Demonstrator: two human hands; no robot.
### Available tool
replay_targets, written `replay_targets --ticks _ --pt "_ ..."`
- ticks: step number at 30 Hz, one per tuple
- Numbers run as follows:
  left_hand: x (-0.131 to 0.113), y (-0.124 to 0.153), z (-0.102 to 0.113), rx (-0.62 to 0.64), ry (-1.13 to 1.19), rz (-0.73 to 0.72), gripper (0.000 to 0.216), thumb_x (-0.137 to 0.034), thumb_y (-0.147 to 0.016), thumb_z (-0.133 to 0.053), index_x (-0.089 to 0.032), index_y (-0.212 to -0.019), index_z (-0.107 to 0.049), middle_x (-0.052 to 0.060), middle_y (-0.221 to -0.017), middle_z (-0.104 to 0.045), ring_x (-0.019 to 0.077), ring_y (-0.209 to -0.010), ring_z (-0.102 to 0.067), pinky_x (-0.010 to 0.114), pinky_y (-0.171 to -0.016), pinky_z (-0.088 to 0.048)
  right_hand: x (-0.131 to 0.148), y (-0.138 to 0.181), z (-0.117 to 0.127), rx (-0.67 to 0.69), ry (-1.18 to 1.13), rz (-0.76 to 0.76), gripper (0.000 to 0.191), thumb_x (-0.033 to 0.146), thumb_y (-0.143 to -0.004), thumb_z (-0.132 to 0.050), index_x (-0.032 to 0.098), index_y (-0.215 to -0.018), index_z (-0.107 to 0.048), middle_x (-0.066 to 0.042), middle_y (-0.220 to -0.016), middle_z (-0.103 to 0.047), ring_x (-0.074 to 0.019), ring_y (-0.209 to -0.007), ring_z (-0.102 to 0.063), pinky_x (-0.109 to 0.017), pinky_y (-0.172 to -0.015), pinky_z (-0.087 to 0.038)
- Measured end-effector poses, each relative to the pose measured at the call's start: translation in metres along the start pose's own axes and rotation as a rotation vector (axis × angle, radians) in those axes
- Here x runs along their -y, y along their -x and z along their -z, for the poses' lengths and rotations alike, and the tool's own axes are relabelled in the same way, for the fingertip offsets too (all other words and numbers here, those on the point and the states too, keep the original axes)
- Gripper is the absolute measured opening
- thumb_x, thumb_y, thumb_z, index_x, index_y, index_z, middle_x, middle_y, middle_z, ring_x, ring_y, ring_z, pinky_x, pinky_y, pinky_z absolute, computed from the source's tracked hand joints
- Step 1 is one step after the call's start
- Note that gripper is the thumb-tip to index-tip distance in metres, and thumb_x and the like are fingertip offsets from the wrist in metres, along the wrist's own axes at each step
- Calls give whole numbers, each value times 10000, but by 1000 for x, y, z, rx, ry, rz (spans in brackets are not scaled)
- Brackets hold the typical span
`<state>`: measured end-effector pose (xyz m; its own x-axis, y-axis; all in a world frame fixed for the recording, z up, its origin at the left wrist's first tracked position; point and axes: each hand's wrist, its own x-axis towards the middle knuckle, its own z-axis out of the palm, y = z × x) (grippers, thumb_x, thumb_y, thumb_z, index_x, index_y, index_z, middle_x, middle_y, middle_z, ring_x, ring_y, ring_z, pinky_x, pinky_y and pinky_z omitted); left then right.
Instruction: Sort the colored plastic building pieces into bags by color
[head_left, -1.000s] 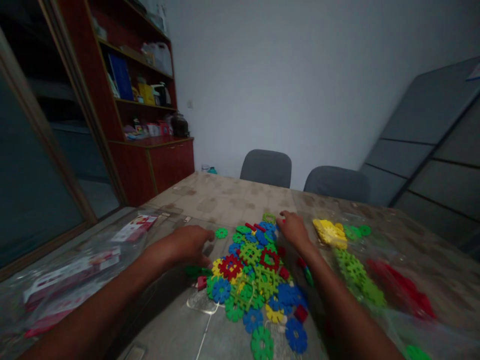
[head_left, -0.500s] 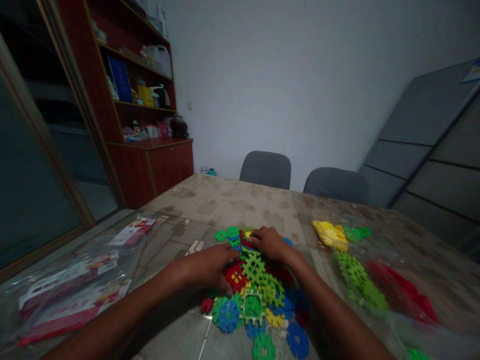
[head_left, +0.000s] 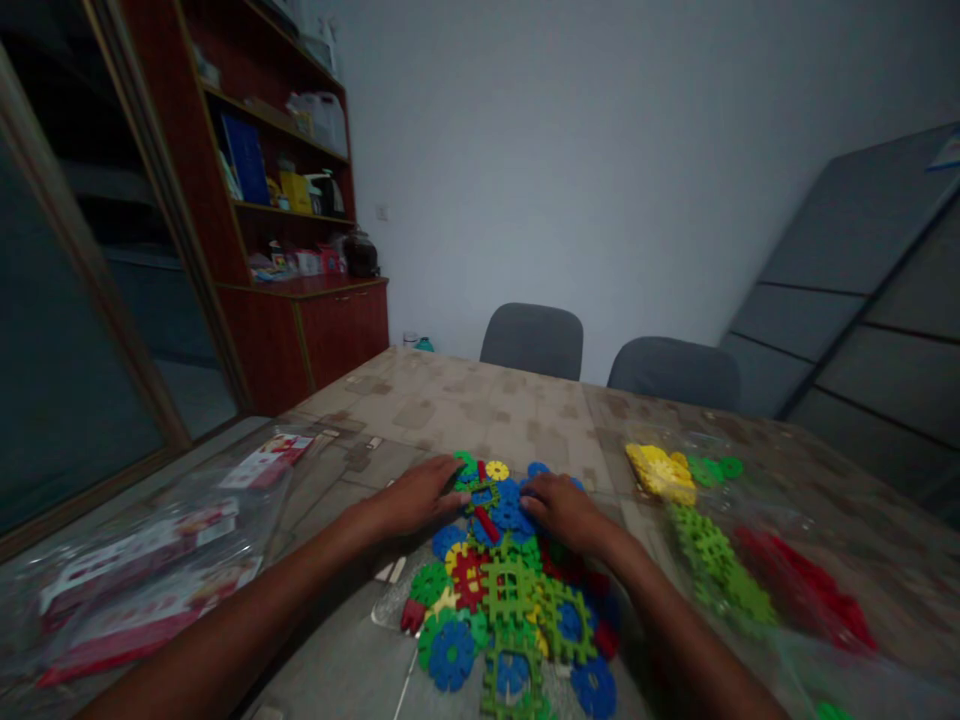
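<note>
A heap of plastic toy building pieces (head_left: 508, 585) lies on the table in front of me: toothed discs and square frames in green, blue, red and yellow. At the heap's far left side is my left hand (head_left: 426, 492), thumb and fingers apart beside a green square piece (head_left: 480, 497). Across from it, my right hand (head_left: 564, 508) rests its bent fingers on blue discs (head_left: 510, 508), lifting none that I can see. A red block (head_left: 412, 616) and a blue disc (head_left: 451, 655) lie at the near left edge of the heap.
Clear bags with printed cards (head_left: 142, 560) lie on the left. On the right are bagged yellow pieces (head_left: 664, 472), green pieces (head_left: 720, 565) and red pieces (head_left: 814, 590). Two grey chairs (head_left: 532, 340) stand behind the patterned table (head_left: 450, 400); a red-brown cabinet (head_left: 337, 335) is back left.
Both hands have drawn apart, the left moving outward and away, the right slightly outward and nearer. The heap has spread toward me, baring blue discs and a red piece between the hands.
</note>
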<state>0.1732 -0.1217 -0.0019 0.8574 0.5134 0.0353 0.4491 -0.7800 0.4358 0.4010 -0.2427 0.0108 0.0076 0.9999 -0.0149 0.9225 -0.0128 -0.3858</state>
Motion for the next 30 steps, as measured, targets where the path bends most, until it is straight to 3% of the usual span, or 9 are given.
replay_targets --ticks 3,6,8,11,14,17,23,27,30 --pt "-2 1 3 41 48 -69 357 -395 -968 -518 -135 -1190 -619 164 -1244 -634 319 -1162 -572 412 -1022 -411 13 20 -2 30 -52 82 271 253 -966 -499 180 -1077 -735 -109 -1112 -745 -246 -1025 -665 -340 -928 -466" --pt "-10 3 13 134 121 -149 292 -381 -974 -503 -165 -1056 -682 66 -1000 -709 236 -920 -661 297 -832 -487 18 43 7 4 -110 104 332 310 -999 -439 219 -1198 -689 -83 -1227 -714 -224 -1111 -645 -321 -977 -456" --pt "-15 5 17 178 163 -185 261 -369 -963 -518 -187 -1025 -695 21 -914 -716 197 -817 -665 251 -735 -484 13 60 13 -71 -106 24 372 343 -988 -438 205 -1246 -667 -110 -1285 -686 -254 -1183 -620 -359 -1019 -442" --pt "-20 7 18 127 177 -178 251 -335 -914 -587 -185 -1095 -675 46 -1028 -704 221 -911 -650 280 -798 -474 -2 91 13 -155 12 -206 394 364 -937 -485 206 -1243 -676 -151 -1249 -695 -308 -1133 -655 -412 -952 -489" --pt "-21 9 15 99 157 -152 359 -301 -844 -670 -189 -1183 -643 80 -1147 -667 261 -1018 -615 328 -875 -451 -20 124 -1 -92 165 -425 358 391 -903 -524 234 -1162 -715 -180 -1097 -734 -337 -947 -715 -423 -788 -528" --pt "-24 10 14 171 145 -161 364 -271 -785 -733 -213 -1139 -667 53 -1093 -678 249 -973 -622 304 -833 -456 -30 144 -19 -24 173 -431 280 368 -876 -532 239 -1005 -744 -169 -991 -742 -307 -863 -718 -383 -748 -527" --pt "-36 12 19 216 160 -219 125 -241 -864 -665 -214 -982 -694 24 -1009 -691 203 -954 -637 264 -842 -449 -20 126 -22 -122 -110 -134 398 267 -887 -449 224 -1218 -666 -124 -1219 -709 -269 -1119 -654 -366 -956 -482" --pt "-45 15 16 178 140 -202 223 -295 -873 -689 -219 -1081 -661 54 -1106 -663 238 -1025 -604 305 -887 -432 -9 96 -6 -158 -61 -137 305 248 -941 -414 209 -1028 -703 -104 -1005 -738 -257 -930 -681 -330 -799 -497" --pt "-53 18 8 194 105 -202 361 -343 -800 -797 -240 -1114 -650 43 -1103 -631 255 -1025 -582 311 -876 -431 2 72 -2 -197 1 -128 258 273 -963 -469 194 -1038 -702 -111 -1050 -709 -258 -1016 -642 -330 -866 -456"
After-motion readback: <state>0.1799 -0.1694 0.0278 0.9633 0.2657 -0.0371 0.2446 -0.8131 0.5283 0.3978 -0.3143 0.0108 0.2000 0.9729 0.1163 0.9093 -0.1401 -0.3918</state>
